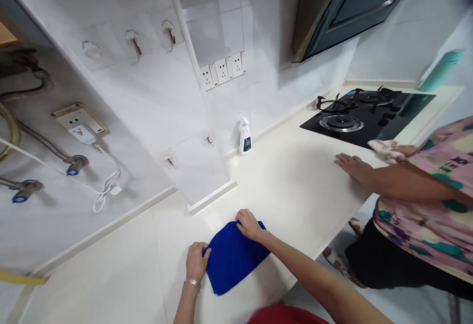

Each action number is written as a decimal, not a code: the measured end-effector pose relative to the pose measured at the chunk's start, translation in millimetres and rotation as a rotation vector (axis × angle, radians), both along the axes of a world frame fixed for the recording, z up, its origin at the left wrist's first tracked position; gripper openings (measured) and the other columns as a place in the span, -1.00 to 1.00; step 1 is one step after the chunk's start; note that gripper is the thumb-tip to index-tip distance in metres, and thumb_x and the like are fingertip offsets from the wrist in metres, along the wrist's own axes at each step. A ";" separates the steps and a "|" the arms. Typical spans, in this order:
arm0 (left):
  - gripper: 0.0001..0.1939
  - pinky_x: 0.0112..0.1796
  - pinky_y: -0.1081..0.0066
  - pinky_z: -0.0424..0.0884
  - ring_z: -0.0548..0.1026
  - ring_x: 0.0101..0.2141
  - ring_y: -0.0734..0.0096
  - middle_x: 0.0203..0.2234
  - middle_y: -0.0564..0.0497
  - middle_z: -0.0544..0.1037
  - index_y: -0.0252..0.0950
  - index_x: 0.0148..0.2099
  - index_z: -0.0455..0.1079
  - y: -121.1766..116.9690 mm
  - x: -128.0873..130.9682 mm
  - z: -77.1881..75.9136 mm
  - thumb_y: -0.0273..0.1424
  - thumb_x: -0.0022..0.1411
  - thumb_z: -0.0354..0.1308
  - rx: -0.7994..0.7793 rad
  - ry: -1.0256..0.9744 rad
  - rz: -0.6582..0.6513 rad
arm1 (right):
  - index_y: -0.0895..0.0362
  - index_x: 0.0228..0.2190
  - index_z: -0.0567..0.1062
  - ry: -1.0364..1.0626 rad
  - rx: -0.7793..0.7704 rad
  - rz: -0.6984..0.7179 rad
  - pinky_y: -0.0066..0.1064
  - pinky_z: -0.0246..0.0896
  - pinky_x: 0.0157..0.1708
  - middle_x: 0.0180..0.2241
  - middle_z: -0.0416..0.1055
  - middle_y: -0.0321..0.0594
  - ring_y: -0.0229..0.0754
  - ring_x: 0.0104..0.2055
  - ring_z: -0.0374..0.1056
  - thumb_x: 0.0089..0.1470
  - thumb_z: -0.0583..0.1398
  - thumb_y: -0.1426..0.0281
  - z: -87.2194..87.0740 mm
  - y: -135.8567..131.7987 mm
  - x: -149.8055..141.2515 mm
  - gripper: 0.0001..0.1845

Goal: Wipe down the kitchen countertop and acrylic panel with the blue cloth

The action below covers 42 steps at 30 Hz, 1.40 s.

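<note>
A folded blue cloth (234, 260) lies on the white countertop (295, 181) in front of me. At its left corner, my left hand (197, 262), with a silver bracelet at the wrist, pinches the edge between thumb and fingers. My right hand (249, 224) grips the far edge near the upper right corner, its fingers curled over the fabric. Beyond the cloth, a white spray bottle (245, 139) with a dark label stands upright against the wall.
At right, a co-worker rests one hand (353, 166) on the counter; the other holds a pale cloth (384, 149) beside the black gas stove (364, 117). A range hood (354, 9) overhangs. A wall column (207, 186) juts out. Sockets, hooks and water valves line the wall.
</note>
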State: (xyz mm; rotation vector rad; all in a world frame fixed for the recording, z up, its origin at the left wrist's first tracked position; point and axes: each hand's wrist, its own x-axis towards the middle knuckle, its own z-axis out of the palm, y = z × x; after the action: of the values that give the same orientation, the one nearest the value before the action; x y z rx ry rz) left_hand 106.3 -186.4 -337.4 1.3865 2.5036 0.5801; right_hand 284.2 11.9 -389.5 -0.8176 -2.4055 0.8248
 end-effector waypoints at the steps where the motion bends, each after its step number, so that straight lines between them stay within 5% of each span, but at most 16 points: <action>1: -0.78 -0.16 0.31 0.46 0.53 -0.30 0.31 -0.39 0.01 0.59 -0.20 -0.32 0.48 -1.2 -1.7 8.4 -0.25 0.22 0.06 0.014 -0.031 -0.015 | 0.13 -0.29 0.47 0.023 -0.012 0.015 -0.22 0.29 -0.10 -0.27 0.45 -0.14 -0.10 -0.17 0.34 0.09 0.14 0.45 8.2 0.9 5.4 -0.87; 5: -0.69 -0.33 0.43 0.43 0.52 -0.44 0.42 -0.47 0.11 0.59 -0.18 -0.24 0.46 1.5 -15.7 60.0 -0.12 0.27 0.00 0.135 -0.111 -0.037 | 0.08 -0.20 0.41 0.163 -0.046 0.071 -0.38 0.31 -0.27 -0.40 0.44 -0.31 -0.23 -0.37 0.34 0.23 0.04 0.35 62.3 17.9 25.4 -0.82; 12: -0.65 -0.19 0.45 0.43 0.55 -0.32 0.44 -0.26 0.07 0.65 -0.18 -0.09 0.48 21.6 -35.5 178.6 -0.06 0.26 0.10 0.488 0.075 0.009 | 0.08 -0.11 0.43 0.451 0.018 0.065 -0.38 0.34 -0.15 -0.20 0.48 -0.25 -0.24 -0.21 0.41 0.24 0.08 0.19 189.6 47.2 23.3 -0.70; 15: -0.72 -0.28 0.50 0.44 0.55 -0.40 0.50 -0.28 0.08 0.66 -0.17 -0.11 0.50 15.6 -27.2 200.4 -0.13 0.27 0.13 0.623 0.272 -0.063 | 0.08 -0.08 0.46 0.567 0.068 0.056 -0.34 0.33 -0.03 -0.12 0.51 -0.20 -0.19 -0.09 0.43 0.22 0.12 0.22 211.7 36.3 30.1 -0.70; 17: -0.78 -0.29 0.54 0.45 0.57 -0.37 0.52 -0.27 0.09 0.66 -0.16 -0.10 0.49 3.6 -19.7 192.1 -0.21 0.29 0.13 0.632 0.343 -0.149 | 0.07 -0.08 0.49 0.604 0.089 0.060 -0.31 0.34 0.00 -0.11 0.53 -0.18 -0.17 -0.07 0.45 0.22 0.13 0.24 202.1 22.5 40.3 -0.71; 19: -0.81 -0.24 0.56 0.47 0.60 -0.32 0.53 -0.26 0.10 0.66 -0.16 -0.09 0.48 -14.8 -10.9 163.8 -0.27 0.31 0.12 0.587 0.361 -0.253 | 0.06 -0.10 0.51 0.561 0.067 0.081 -0.29 0.35 0.00 -0.13 0.55 -0.17 -0.16 -0.08 0.47 0.24 0.11 0.26 171.9 4.8 54.7 -0.73; 25: -0.77 -0.37 0.59 0.50 0.60 -0.42 0.53 -0.40 0.16 0.66 -0.13 -0.14 0.46 -94.9 31.7 20.6 -0.28 0.37 -0.02 0.255 0.250 -0.483 | 0.07 -0.22 0.48 0.205 -0.173 0.251 -0.31 0.36 -0.10 -0.21 0.54 -0.14 -0.15 -0.15 0.46 0.22 0.04 0.33 31.4 -65.5 115.8 -0.77; 28: -0.72 -0.35 0.57 0.52 0.61 -0.42 0.49 -0.40 0.13 0.66 -0.12 -0.16 0.48 -128.0 52.1 -23.8 -0.23 0.38 -0.06 0.198 0.181 -0.444 | 0.06 -0.22 0.46 0.078 -0.241 0.317 -0.28 0.32 -0.04 -0.17 0.51 -0.15 -0.13 -0.09 0.42 0.18 0.03 0.39 -3.6 -94.9 139.2 -0.78; 32: -0.73 -0.21 0.56 0.52 0.63 -0.27 0.46 -0.26 0.09 0.67 -0.10 -0.06 0.47 -141.0 64.1 -28.0 -0.23 0.37 -0.02 0.169 0.039 -0.326 | 0.07 -0.19 0.44 0.014 -0.337 0.286 -0.32 0.31 -0.09 -0.19 0.51 -0.16 -0.15 -0.13 0.42 0.13 0.03 0.42 0.4 -98.9 146.7 -0.75; 38: -0.78 -0.13 0.51 0.50 0.61 -0.21 0.43 -0.22 0.15 0.67 -0.05 -0.09 0.50 -122.9 55.7 6.5 -0.27 0.33 0.04 -0.068 -0.159 -0.278 | 0.06 -0.16 0.47 -0.084 -0.343 0.351 -0.33 0.28 -0.13 -0.19 0.52 -0.18 -0.15 -0.17 0.42 0.17 0.05 0.35 22.5 -80.1 136.4 -0.75; 42: -0.74 -0.08 0.48 0.47 0.60 -0.16 0.40 -0.18 0.13 0.66 -0.06 -0.09 0.51 -107.3 41.8 27.7 -0.17 0.31 0.05 -0.034 -0.266 -0.220 | 0.06 -0.16 0.48 -0.029 -0.353 0.289 -0.36 0.28 -0.19 -0.20 0.52 -0.18 -0.17 -0.20 0.41 0.22 0.06 0.28 30.4 -75.0 136.0 -0.74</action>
State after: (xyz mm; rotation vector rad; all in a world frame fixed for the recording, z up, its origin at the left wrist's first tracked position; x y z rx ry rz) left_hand 148.1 -293.7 -309.7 1.4419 2.1125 0.6271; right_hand 420.2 -63.1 -359.1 -0.6119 -2.4743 1.3880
